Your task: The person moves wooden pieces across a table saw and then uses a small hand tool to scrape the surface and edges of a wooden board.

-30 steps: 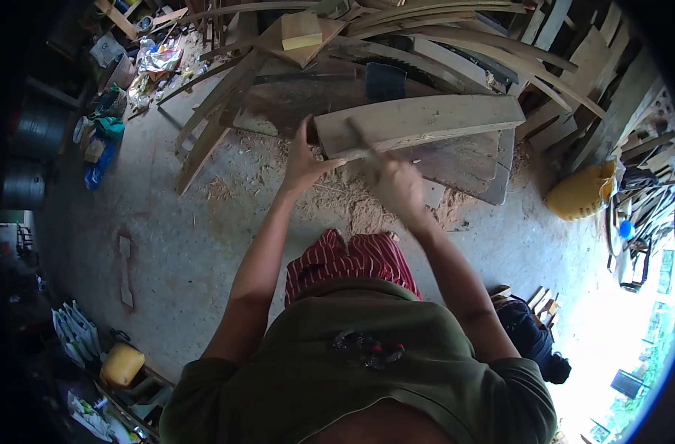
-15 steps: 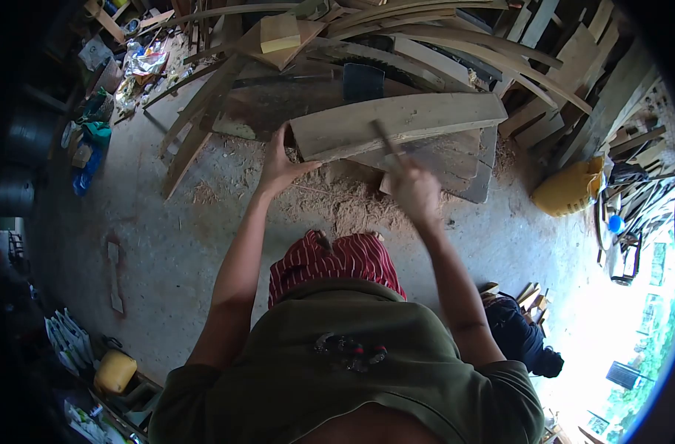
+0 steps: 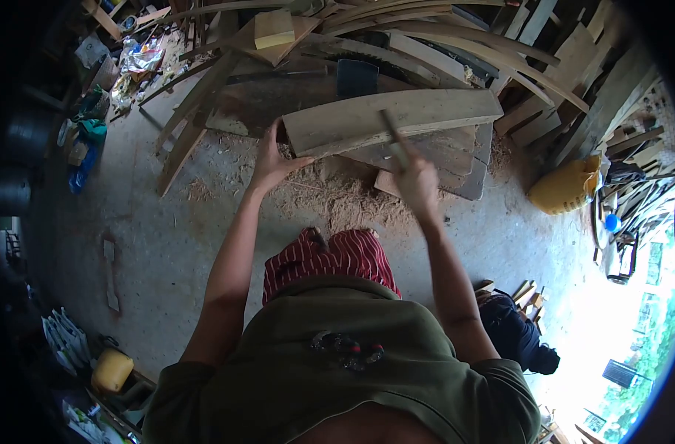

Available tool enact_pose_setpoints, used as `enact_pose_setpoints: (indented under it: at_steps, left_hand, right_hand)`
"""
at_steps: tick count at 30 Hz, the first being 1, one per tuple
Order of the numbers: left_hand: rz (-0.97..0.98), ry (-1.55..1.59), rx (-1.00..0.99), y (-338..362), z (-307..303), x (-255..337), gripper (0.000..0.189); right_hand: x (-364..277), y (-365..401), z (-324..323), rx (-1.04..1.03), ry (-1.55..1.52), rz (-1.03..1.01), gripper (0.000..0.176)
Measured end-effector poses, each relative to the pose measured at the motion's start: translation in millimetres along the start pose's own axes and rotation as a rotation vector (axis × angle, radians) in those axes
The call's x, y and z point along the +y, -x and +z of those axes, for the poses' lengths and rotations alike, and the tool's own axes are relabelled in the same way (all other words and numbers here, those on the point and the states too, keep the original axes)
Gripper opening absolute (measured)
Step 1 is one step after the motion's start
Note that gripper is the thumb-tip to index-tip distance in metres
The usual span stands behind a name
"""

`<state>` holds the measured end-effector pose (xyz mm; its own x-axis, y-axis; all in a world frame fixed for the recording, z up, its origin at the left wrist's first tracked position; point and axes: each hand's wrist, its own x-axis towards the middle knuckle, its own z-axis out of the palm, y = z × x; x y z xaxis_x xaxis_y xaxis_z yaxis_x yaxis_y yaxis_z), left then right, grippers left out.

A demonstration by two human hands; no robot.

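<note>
A long, slightly curved wooden beam (image 3: 352,123) lies across boards in front of me. My left hand (image 3: 273,164) grips its left end, with the thumb at the near lower edge and the fingers round the end face. In my right hand (image 3: 417,177) is a narrow dark tool (image 3: 394,133), its far end over the beam's near side, right of the middle. Whether the tool touches the wood cannot be made out. Below the beam are flat boards (image 3: 456,159) and a small wood block (image 3: 386,182) beside my right hand.
Wood shavings (image 3: 345,200) cover the floor between the beam and my feet. Curved planks (image 3: 471,44) are piled behind the beam. A yellow sack (image 3: 563,186) stands at the right, a yellow container (image 3: 112,370) at the lower left, and dark cloth (image 3: 511,333) lies at the lower right.
The whole view has shifted slightly. The tool in my right hand has moved a little to the right relative to the beam and stands steeper. My left hand keeps its hold on the beam.
</note>
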<state>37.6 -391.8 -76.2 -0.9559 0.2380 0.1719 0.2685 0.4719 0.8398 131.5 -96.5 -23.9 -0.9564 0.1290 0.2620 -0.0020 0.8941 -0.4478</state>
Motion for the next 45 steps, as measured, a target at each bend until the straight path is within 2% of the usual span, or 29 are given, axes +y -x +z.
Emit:
enact_pose_setpoints:
  at_steps: [1,2,4,6,7,8,10,12,13,16,18,19,20,22,23,25,26,28,29,31,33,34,36,38,39,40,42,43,45]
  left_hand:
    - [-0.018,0.008,-0.007,0.0,-0.5,0.0,0.114]
    - [-0.038,0.016,-0.016,1.9,0.2,-2.3,0.115]
    - [-0.028,-0.01,-0.001,2.5,2.5,-5.1,0.115]
    - [-0.019,-0.039,0.013,1.9,2.7,-5.6,0.115]
    - [-0.012,-0.037,0.008,1.7,2.3,-4.6,0.115]
    - [-0.006,-0.037,0.003,1.9,1.7,-4.5,0.114]
    - [-0.014,-0.026,0.0,1.6,1.9,-4.0,0.114]
    - [-0.021,-0.011,0.009,2.1,3.3,-4.9,0.114]
    - [0.001,-0.019,0.016,2.8,4.1,-5.3,0.114]
    - [0.03,-0.003,0.037,2.0,3.4,-6.2,0.113]
    - [0.033,0.02,0.037,2.7,3.8,-3.8,0.112]
    - [0.022,0.021,0.03,2.2,3.2,-2.1,0.112]
    - [0.012,0.023,0.025,1.6,2.0,-0.4,0.111]
    - [0.017,0.0,0.035,2.2,1.3,3.1,0.11]
    - [0.024,-0.016,0.04,2.9,1.8,3.5,0.11]
    - [0.027,-0.008,0.06,4.3,2.0,3.9,0.11]
    - [0.034,-0.006,0.066,4.2,2.6,4.1,0.111]
    - [0.027,0.041,0.049,1.8,4.4,0.1,0.111]
    - [0.021,0.082,0.033,1.7,3.1,-0.4,0.112]
    - [-0.006,0.027,0.033,3.4,3.0,-0.4,0.111]
    - [-0.041,-0.02,0.046,4.7,2.1,0.5,0.111]
    - [-0.02,-0.047,0.062,4.9,3.0,0.8,0.11]
    - [0.002,-0.065,0.085,5.1,5.4,0.3,0.11]
    - [0.03,0.007,0.087,5.3,5.6,-0.1,0.109]
    - [0.035,0.01,0.08,5.4,4.4,5.9,0.109]
    - [-0.009,0.097,0.042,4.4,1.0,11.5,0.109]
    - [-0.047,0.18,0.0,2.3,-1.7,15.7,0.11]
    - [-0.06,0.111,0.004,3.2,-1.6,15.0,0.11]
    - [-0.078,0.047,0.018,4.3,-0.1,8.5,0.11]
  right_hand:
    - [21.2,-9.6,-2.7,0.105,-0.029,0.054,0.043]
    - [25.5,-18.1,-14.3,0.121,0.056,0.154,0.041]
    - [15.5,-19.5,-14.7,0.044,0.0,0.171,0.041]
    - [17.1,0.8,44.6,0.042,0.261,0.006,0.043]
    - [-36.4,2.7,14.7,-0.063,0.01,-0.044,0.046]
    - [-48.5,6.2,26.9,0.041,-0.117,-0.215,0.052]
    - [-44.5,5.9,18.3,-0.102,-0.102,-0.187,0.052]
    - [-30.8,-5.0,-0.5,-0.103,-0.012,0.016,0.05]
    - [-15.6,-7.7,4.6,0.009,-0.045,-0.059,0.047]
    - [-45.3,16.6,34.6,-0.099,0.116,-0.136,0.049]
    - [-84.4,30.8,37.0,-0.138,-0.128,-0.177,0.049]
    - [-77.0,27.6,50.1,0.057,-0.079,-0.392,0.051]
    - [-70.3,19.9,42.1,0.058,-0.083,-0.394,0.051]
    - [-51.6,3.5,15.8,-0.314,0.161,0.045,0.052]
    - [-49.3,1.4,15.6,-0.316,0.166,0.035,0.052]
    - [-44.6,1.4,16.1,-0.055,0.013,-0.033,0.049]
    - [-67.4,7.8,15.5,-0.049,0.067,-0.119,0.046]
    - [-80.7,24.4,62.1,0.036,-0.082,-0.291,0.044]
    - [-83.7,24.5,58.0,0.035,-0.084,-0.289,0.044]
    - [-86.8,20.8,46.3,-0.115,-0.044,-0.295,0.044]
    - [-41.6,4.4,42.7,-0.057,0.106,-0.109,0.044]
    - [-42.8,-7.4,14.7,-0.066,-0.093,0.008,0.047]
    - [-42.3,-9.9,13.8,-0.069,-0.04,0.062,0.048]
    - [-71.1,2.5,26.5,0.01,0.141,-0.244,0.043]
    - [-87.8,8.9,32.1,-0.074,-0.122,-0.261,0.039]
    - [-88.3,7.8,28.2,-0.066,-0.12,-0.253,0.039]
    - [-85.4,2.0,21.4,-0.203,-0.142,-0.211,0.037]
    - [-69.3,-9.7,15.1,-0.179,-0.034,-0.064,0.036]
    - [-13.7,-36.6,-1.7,-0.026,0.042,0.072,0.041]
